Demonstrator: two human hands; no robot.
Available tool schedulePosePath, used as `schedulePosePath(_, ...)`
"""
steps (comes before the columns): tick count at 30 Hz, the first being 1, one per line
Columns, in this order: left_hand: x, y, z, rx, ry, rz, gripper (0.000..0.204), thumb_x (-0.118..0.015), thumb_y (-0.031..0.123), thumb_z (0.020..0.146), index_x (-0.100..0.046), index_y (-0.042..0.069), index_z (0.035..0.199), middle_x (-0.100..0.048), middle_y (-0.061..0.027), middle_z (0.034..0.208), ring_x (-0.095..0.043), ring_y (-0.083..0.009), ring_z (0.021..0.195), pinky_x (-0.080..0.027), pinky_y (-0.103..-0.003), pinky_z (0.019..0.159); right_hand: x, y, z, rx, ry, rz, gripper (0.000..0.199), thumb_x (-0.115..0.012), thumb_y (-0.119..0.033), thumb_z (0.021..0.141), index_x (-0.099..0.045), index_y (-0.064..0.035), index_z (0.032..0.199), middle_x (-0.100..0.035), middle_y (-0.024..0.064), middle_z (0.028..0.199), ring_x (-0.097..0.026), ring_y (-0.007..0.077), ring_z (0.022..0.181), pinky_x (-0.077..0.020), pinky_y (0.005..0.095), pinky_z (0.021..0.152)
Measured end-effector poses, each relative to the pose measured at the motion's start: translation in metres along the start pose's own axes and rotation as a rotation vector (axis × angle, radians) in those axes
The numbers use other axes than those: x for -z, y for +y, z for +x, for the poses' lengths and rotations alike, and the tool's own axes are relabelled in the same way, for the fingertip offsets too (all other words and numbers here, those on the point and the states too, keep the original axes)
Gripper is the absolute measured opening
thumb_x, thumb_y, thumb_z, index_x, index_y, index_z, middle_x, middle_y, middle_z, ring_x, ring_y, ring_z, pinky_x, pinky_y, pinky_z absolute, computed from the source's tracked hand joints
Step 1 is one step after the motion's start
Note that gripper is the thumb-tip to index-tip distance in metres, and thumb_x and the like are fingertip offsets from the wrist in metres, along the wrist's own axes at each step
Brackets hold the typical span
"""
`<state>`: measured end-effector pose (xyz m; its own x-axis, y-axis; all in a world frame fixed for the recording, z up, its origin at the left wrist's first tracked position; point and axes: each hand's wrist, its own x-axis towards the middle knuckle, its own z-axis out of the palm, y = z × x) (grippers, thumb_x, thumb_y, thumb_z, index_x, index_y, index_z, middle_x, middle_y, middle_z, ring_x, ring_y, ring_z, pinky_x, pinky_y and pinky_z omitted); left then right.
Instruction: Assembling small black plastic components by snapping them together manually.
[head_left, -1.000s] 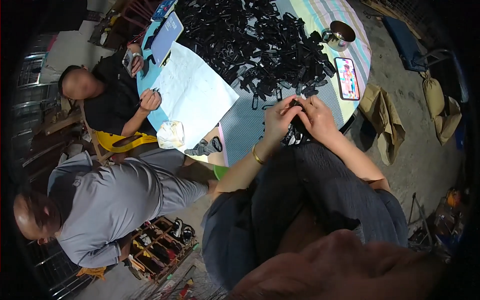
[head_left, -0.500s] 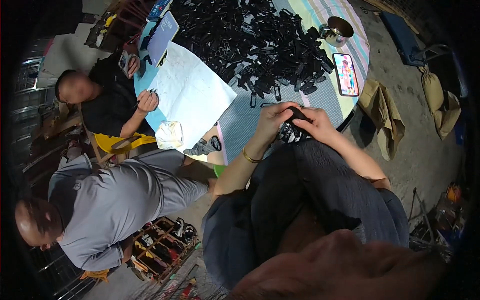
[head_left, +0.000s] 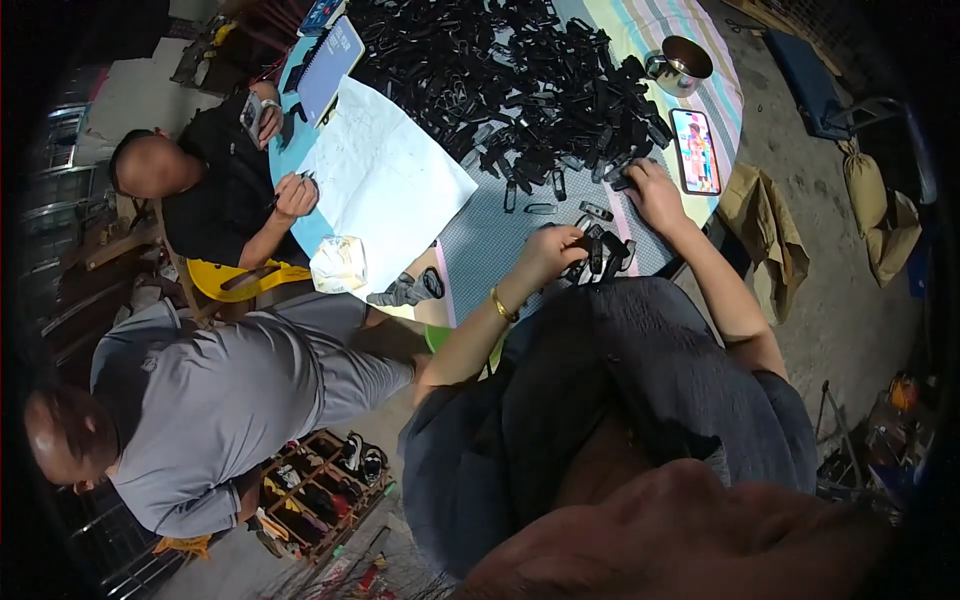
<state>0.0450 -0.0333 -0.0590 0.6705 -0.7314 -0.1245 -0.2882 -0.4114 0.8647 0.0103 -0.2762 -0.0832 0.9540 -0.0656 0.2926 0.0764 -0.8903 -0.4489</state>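
My left hand is at the near table edge, fingers pinched together beside a small cluster of black loop-shaped pieces. What lies between its fingertips is hidden. A gold bangle circles that wrist. Farther right, my right hand reaches to the near edge of a large pile of black pieces, its fingers closed on one small black piece. A single loop-shaped piece lies between my two hands, and another rests left of it.
Right of the pile are a lit phone and a metal cup. A large white sheet, a notebook and a crumpled white packet lie left. One person sits writing there; another, in grey, is nearer me.
My hands were together at the near edge, holding a black piece. They have parted: the right moved forward and right to the pile, while the left stayed near the edge.
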Motion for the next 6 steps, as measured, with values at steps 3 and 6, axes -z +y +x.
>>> schedulePosePath(3, -0.005, -0.004, 0.002, 0.007, 0.062, -0.032, 0.024, -0.066, 0.017, 0.075, -0.062, -0.001, 0.091, -0.065, -0.014, 0.08, -0.063, -0.0206, 0.068, -0.048, -0.029, 0.062, -0.006, 0.007, -0.002, -0.056, -0.179, -0.021, 0.025, -0.065, -0.011, 0.07, -0.058, -0.0042, 0.093, -0.056, 0.0156, 0.094, -0.054, 0.0326, 0.088, -0.0455, 0.0391, 0.074)
schedulePosePath(6, -0.005, -0.008, 0.008, 0.016, 0.197, -0.086, 0.02, -0.064, 0.017, 0.077, -0.064, 0.001, 0.089, -0.065, -0.0152, 0.082, -0.063, -0.02, 0.069, -0.047, -0.028, 0.062, -0.01, 0.011, -0.001, -0.1, -0.357, -0.036, 0.027, -0.066, -0.015, 0.07, -0.058, -0.0052, 0.094, -0.054, 0.0143, 0.103, -0.053, 0.0309, 0.096, -0.0446, 0.0388, 0.078)
